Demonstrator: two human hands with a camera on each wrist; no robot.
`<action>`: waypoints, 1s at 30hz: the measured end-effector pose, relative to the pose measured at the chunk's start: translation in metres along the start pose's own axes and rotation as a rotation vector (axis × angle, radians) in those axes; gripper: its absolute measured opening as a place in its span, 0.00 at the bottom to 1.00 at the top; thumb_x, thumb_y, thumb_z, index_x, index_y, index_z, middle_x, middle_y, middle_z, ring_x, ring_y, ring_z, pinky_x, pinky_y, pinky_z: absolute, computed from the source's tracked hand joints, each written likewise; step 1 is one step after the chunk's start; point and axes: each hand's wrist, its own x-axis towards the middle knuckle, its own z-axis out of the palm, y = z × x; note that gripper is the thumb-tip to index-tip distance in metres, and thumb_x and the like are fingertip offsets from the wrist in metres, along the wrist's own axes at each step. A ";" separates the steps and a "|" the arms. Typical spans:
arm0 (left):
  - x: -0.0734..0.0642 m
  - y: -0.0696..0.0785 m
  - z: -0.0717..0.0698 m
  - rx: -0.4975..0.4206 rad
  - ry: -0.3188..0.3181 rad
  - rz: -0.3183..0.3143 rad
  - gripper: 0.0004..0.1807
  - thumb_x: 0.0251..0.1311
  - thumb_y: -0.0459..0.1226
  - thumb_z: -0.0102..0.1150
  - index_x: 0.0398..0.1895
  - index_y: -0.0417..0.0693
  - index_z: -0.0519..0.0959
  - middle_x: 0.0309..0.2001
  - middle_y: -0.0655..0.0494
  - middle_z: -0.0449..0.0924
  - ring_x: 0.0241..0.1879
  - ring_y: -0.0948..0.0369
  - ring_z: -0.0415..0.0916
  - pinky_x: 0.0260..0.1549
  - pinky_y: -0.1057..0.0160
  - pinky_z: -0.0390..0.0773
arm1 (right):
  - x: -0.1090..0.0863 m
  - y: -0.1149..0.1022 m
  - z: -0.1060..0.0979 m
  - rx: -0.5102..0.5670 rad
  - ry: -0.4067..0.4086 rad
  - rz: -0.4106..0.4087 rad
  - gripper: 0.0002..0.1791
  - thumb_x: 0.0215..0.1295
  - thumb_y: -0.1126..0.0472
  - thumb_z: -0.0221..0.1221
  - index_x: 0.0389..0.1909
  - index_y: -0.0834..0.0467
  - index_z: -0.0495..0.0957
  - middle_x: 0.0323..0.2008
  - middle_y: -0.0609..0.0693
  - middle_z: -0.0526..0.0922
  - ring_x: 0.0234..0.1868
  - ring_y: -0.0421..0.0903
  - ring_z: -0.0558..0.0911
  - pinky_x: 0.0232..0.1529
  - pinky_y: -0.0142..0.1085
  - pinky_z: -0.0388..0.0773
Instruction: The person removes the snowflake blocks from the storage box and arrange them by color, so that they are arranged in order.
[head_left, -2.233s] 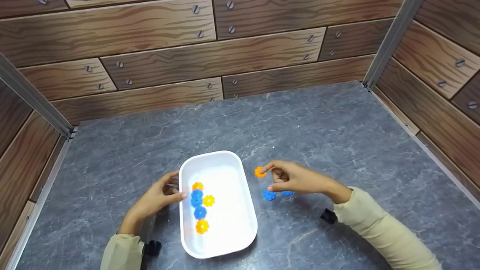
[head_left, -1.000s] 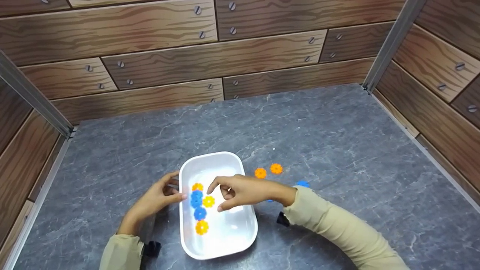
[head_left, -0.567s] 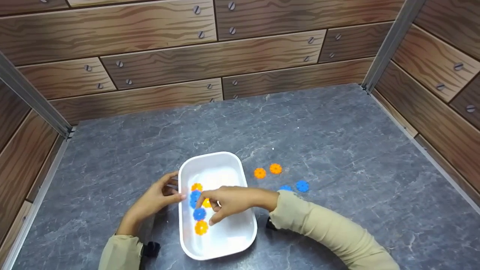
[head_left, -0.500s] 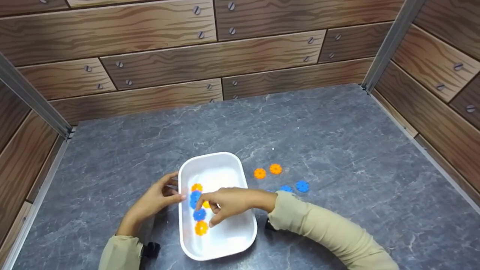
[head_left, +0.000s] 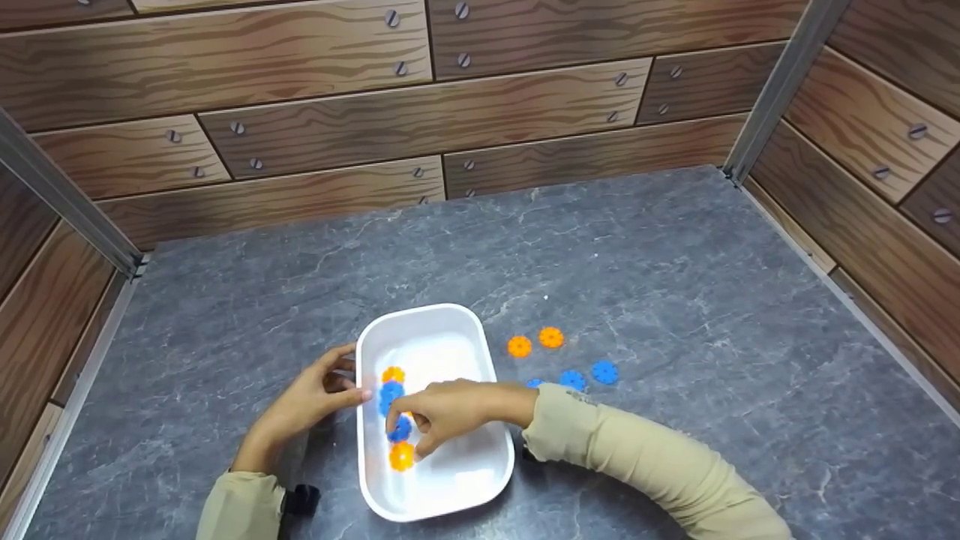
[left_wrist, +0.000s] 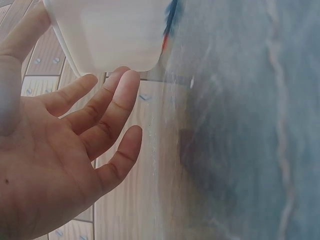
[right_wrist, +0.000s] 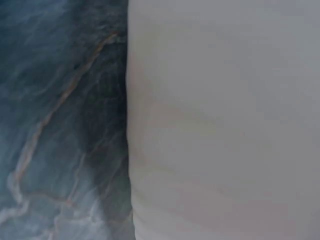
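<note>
Five flower-shaped discs (head_left: 519, 346) lay on the table (head_left: 637, 262), your left hand (head_left: 315, 394) held the white tray (head_left: 361, 450) by its rim, your right hand (head_left: 446, 411), thumb and forefinger apart, hovered at a blue disc (head_left: 403, 428) inside.

The person wears pale khaki-beige long sleeves — the right sleeve (head_left: 645, 456) creased in soft folds along its length, the left sleeve (head_left: 241, 502) smoother where its lower part shows. A small black block (head_left: 303, 500) sits beside the left sleeve's end; a dark piece (head_left: 531, 452), partly hidden, shows below the right one. The left hand (head_left: 309, 401) and right hand (head_left: 444, 411) are bare.
</note>
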 end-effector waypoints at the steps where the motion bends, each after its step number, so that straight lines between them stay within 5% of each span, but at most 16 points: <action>1: 0.000 0.000 0.000 -0.001 -0.002 0.001 0.42 0.57 0.41 0.67 0.70 0.37 0.58 0.57 0.36 0.72 0.44 0.57 0.75 0.43 0.64 0.74 | 0.001 -0.001 0.001 -0.014 -0.007 0.004 0.21 0.61 0.55 0.65 0.54 0.47 0.74 0.25 0.42 0.73 0.22 0.33 0.67 0.26 0.25 0.64; 8: 0.000 -0.002 0.000 0.000 -0.006 -0.004 0.42 0.57 0.41 0.67 0.71 0.38 0.58 0.56 0.36 0.72 0.43 0.57 0.75 0.43 0.64 0.74 | 0.006 -0.004 0.006 -0.106 -0.020 0.031 0.21 0.58 0.54 0.67 0.53 0.44 0.75 0.27 0.41 0.74 0.25 0.34 0.70 0.26 0.27 0.65; 30: 0.000 -0.001 0.000 -0.005 -0.011 0.001 0.43 0.57 0.42 0.67 0.71 0.36 0.57 0.56 0.37 0.72 0.44 0.58 0.75 0.42 0.65 0.75 | 0.012 -0.002 0.012 -0.162 -0.052 0.051 0.20 0.59 0.56 0.66 0.53 0.40 0.77 0.27 0.40 0.75 0.27 0.35 0.71 0.28 0.29 0.65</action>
